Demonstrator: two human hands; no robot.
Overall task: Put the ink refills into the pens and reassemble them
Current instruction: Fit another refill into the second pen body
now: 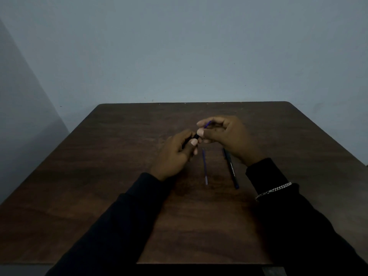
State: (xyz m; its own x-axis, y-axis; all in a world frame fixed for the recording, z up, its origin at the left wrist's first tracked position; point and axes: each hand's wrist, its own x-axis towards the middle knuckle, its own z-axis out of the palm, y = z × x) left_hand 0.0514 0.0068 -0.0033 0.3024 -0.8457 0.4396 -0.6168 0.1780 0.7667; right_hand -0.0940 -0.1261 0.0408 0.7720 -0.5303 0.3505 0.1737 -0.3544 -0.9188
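Black sleeves (pixel 119 226) fill my near view, a silver chain bracelet (pixel 273 189) on the right one. Both hands sit raised over the dark wood desk (pixel 99 176). Left hand (pixel 175 154) curled tight around a black pen barrel (pixel 196 137), thumb on top. Right hand (pixel 225 134) pinches a blue ink refill (pixel 207 124) between thumb and forefinger, its lower end at the barrel mouth. On the desk below: a second refill (pixel 204 166) lying loose, and just beside it, apart, another black pen (pixel 231 168) with white print.
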